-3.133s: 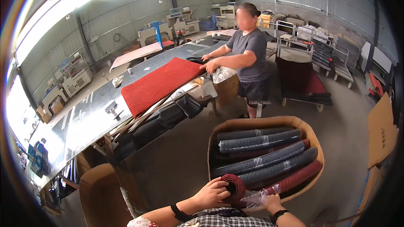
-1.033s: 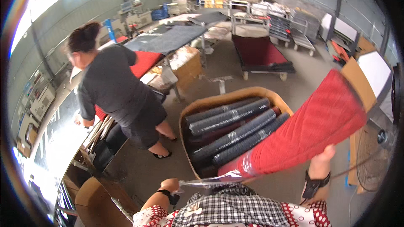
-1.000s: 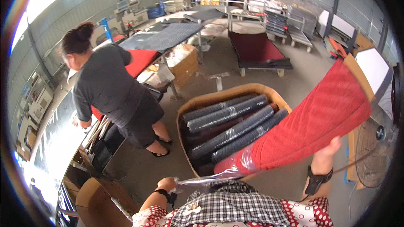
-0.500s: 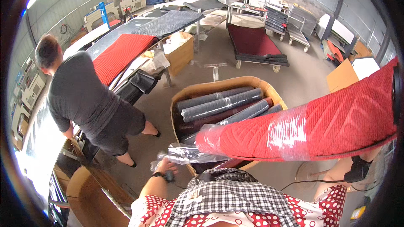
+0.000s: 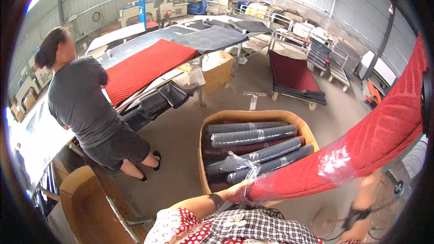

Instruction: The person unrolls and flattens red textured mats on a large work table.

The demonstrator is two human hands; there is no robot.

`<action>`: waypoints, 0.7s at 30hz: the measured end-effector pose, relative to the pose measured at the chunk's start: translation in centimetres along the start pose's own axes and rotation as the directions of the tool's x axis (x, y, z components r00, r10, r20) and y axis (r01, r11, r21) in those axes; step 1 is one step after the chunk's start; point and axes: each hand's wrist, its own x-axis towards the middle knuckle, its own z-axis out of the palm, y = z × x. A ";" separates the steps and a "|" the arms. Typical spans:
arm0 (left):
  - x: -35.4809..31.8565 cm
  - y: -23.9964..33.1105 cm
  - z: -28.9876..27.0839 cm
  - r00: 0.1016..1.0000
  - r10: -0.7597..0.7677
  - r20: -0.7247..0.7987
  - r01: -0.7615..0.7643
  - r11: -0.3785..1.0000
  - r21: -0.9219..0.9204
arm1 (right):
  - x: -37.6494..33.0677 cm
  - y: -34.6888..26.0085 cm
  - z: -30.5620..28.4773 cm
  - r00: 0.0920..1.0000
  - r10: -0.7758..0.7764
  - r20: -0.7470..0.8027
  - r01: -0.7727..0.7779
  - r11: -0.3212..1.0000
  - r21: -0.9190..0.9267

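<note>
A long red ribbed mat roll (image 5: 289, 180), partly wrapped in clear plastic film, slants across the right side, its far end raised. My left hand (image 5: 238, 191) is closed on the film bunched at the roll's lower end. Loose clear film (image 5: 251, 168) sticks up beside those fingers. Under the roll, my right hand (image 5: 369, 184) is smeared by motion, and its fingers cannot be made out. Just beyond the roll stands an open cardboard box (image 5: 206, 153). Several grey film-wrapped mat rolls (image 5: 253, 135) and a dark red one lie inside it.
On the left a person in black (image 5: 81, 104) stands beside a long table bearing a red mat (image 5: 149, 65) and a grey mat (image 5: 210, 38). A cart with dark red mats (image 5: 294, 74) stands farther back. A curved brown board (image 5: 81, 199) is at lower left.
My left hand has moved right onto the roll's end. The roll tilts more steeply, and my right hand has shifted lower. The person at left has turned their head. My view has swung left.
</note>
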 end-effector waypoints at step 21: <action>-30.7 0.8 -3.0 0.212 0.552 -0.806 0.675 0.514 0.530 | 8.0 9.6 -1.5 0.582 -0.194 -0.790 0.326 0.945 0.008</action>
